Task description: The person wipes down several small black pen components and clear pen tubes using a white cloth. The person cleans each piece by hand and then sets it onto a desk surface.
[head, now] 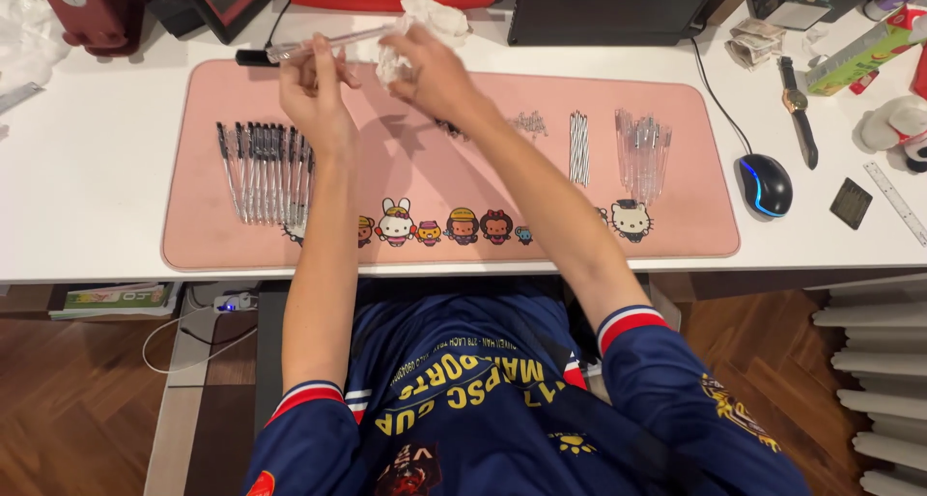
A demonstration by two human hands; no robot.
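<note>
Above the pink rectangular desk mat, the left hand pinches a clear plastic pen with a black cap, fingers closed around its barrel, while the right hand grips a crumpled white tissue pressed against it. The step looks like wiping the pen clean; next it likely needs a steady slide along the barrel. A row of finished black pens lies below the left hand

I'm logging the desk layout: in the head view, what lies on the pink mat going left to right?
Row of finished black-tipped pens → small metal springs → bundle of thin refills → cluster of clear pen barrels. Off the mat, further right: computer mouse, then wristwatch.
</note>
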